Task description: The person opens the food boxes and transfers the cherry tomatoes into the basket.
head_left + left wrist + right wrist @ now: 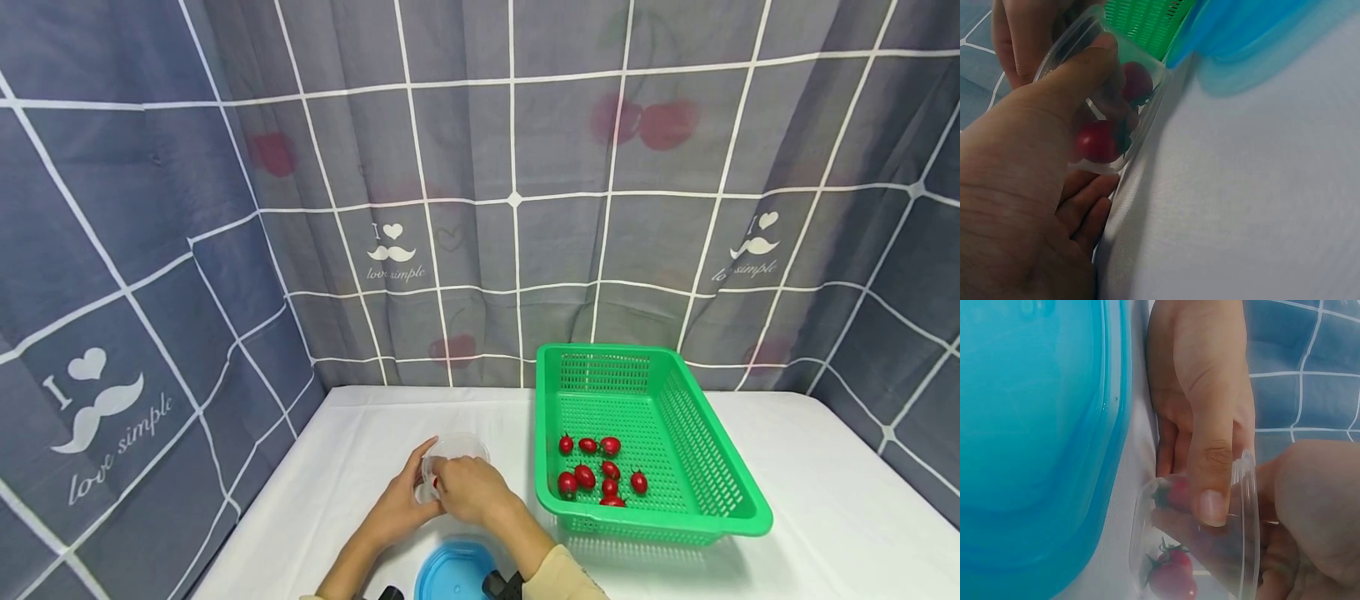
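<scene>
My left hand grips a small clear plastic container by its side, thumb over the rim. The container is tilted just above or on the white table. Red cherry tomatoes with green stems lie inside it, seen through the wall in both wrist views. My right hand reaches into the container from the right, its fingers down among the tomatoes. A speck of red shows by its fingertips in the head view; whether they pinch a tomato is hidden.
Right of the hands stands a green perforated basket holding several cherry tomatoes. A blue lid lies close in front of me, between the forearms. A grey-blue grid curtain hangs behind the white table.
</scene>
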Demonstrator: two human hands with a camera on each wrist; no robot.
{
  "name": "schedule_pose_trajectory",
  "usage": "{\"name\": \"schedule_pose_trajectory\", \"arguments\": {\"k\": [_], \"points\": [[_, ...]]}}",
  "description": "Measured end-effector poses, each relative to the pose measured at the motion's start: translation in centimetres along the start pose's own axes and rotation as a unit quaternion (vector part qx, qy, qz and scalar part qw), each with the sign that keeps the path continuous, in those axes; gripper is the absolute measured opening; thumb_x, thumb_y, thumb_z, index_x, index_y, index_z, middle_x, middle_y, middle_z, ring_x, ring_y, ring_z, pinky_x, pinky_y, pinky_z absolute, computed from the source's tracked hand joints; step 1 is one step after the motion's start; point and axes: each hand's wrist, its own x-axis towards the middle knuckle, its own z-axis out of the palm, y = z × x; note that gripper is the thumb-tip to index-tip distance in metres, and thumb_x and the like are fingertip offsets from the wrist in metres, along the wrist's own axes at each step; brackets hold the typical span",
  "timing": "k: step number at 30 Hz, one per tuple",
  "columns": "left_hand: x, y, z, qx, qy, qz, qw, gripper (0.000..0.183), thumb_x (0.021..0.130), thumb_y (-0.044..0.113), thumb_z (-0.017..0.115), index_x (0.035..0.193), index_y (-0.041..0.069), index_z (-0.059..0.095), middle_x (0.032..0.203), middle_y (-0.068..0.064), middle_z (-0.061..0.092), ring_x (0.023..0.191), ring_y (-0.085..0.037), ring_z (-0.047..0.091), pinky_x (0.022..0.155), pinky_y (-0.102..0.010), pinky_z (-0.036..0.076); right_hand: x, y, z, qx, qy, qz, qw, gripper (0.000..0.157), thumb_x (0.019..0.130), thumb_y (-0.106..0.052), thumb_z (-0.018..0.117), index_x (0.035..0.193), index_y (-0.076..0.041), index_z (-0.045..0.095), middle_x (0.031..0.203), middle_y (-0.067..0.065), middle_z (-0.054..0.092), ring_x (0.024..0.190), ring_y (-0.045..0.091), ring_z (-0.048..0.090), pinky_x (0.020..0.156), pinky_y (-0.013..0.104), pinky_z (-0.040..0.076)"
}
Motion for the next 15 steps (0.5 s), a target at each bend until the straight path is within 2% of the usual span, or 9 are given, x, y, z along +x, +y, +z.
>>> {"name": "schedule_pose_trajectory", "arguments": {"k": [5, 11, 15], "points": [[-0.10, 0.14, 0.06, -0.008, -0.004, -0.001, 1.0000, 0.099, 0.084, 0.029, 0.086, 0.163, 0.022, 0.027, 0.154, -0.021, 0.049, 0.136, -0.050, 0.052, 0.109, -0.070, 0.039, -0.04, 0.35, -0.04, 0.057, -0.002, 0.014, 0.998, 0.016, 0.099, -0.015, 0.062, 0.110, -0.015, 0.073, 0.074, -0.006, 0.064, 0.062, 0.009, 0.051, 0.062, 0.029, 0.046], [-0.16, 0.11, 0.00, -0.002, -0.007, -0.001, 1.0000, 0.099, 0.085, 0.034, 0.085, 0.163, 0.020, 0.026, 0.151, -0.018, 0.054, 0.136, -0.048, 0.052, 0.108, -0.071, 0.039, -0.07, 0.70, -0.42, 0.132, 0.014, 0.014, 0.991, 0.019, 0.097, -0.015, 0.068, 0.114, -0.009, 0.075, 0.090, -0.003, 0.076, 0.076, 0.004, 0.063, 0.072, 0.027, 0.052], [-0.14, 0.18, -0.05, 0.000, -0.006, -0.001, 1.0000, 0.099, 0.085, 0.035, 0.085, 0.162, 0.018, 0.025, 0.150, -0.016, 0.056, 0.137, -0.045, 0.052, 0.109, -0.072, 0.037, -0.02, 0.90, -0.51, 0.166, 0.021, 0.005, 0.986, 0.019, 0.095, -0.013, 0.071, 0.112, -0.008, 0.075, 0.092, -0.003, 0.076, 0.077, 0.001, 0.066, 0.066, 0.020, 0.051]]}}
